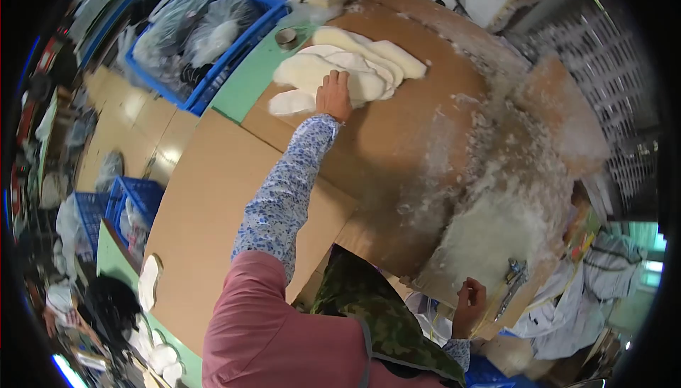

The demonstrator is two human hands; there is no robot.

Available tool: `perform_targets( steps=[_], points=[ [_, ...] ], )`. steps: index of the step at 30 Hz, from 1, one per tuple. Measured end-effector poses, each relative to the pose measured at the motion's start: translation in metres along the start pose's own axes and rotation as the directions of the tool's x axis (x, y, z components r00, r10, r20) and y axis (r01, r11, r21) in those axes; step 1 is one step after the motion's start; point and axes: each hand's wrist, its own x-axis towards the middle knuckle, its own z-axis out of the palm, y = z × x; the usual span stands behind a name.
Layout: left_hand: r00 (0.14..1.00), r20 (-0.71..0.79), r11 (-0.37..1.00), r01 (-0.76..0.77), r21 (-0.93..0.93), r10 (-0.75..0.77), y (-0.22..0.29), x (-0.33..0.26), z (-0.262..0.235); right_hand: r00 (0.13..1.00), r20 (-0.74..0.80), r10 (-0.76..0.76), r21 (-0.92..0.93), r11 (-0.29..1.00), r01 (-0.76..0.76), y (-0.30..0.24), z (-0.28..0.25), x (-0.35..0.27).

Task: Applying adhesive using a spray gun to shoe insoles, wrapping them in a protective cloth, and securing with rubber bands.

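At the far side of the cardboard-covered bench lies a loose pile of cream, fleecy insole-shaped pads (301,72), overlapping one another. My left hand (333,97) reaches out to the near side of this pile. Its fingers are bent together over the edge of a pad, and their tips are partly hidden. Lower right, my right hand (469,304) is held near the bench edge, its fingers curled in, with no object showing in them. A metal spray gun (512,285) lies just to the right of that hand, apart from it.
White fluffy residue (496,225) coats the bench's right side. A blue crate (202,97) of plastic bags stands at the far left, near a small round tin (286,38) on a green board. More pale pads (149,281) lie lower left, close to another person's dark-haired head (110,306).
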Motion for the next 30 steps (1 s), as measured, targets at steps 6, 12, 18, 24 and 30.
perform_targets(
  steps=[6, 12, 18, 24, 30],
  points=[
    [0.959, 0.169, 0.963, -0.246, 0.113, 0.225, 0.04, 0.021, 0.034, 0.999, -0.043, -0.006, -0.072, 0.997, 0.003, 0.0, 0.003, -0.012],
    [0.979, 0.077, 0.97, -0.173, -0.172, 0.188, 0.029, 0.024, -0.004, 0.999, -0.031, -0.017, -0.027, 1.0, 0.016, -0.007, 0.01, -0.01],
    [0.962, 0.258, 0.352, 0.213, -0.912, 0.086, 0.053, 0.008, -0.149, 0.929, 0.308, -0.205, 0.169, 0.973, 0.159, -0.057, 0.035, 0.033],
    [0.783, 0.373, -0.082, 0.471, -0.878, 0.497, 0.131, -0.035, -0.201, 0.717, 0.347, -0.605, 0.701, 0.675, 0.23, -0.151, 0.065, 0.097],
    [0.778, 0.369, -0.371, 0.585, -0.721, 0.509, 0.139, -0.067, -0.152, 0.316, 0.887, -0.336, 0.249, 0.925, 0.287, -0.129, 0.068, 0.12]
  ],
)
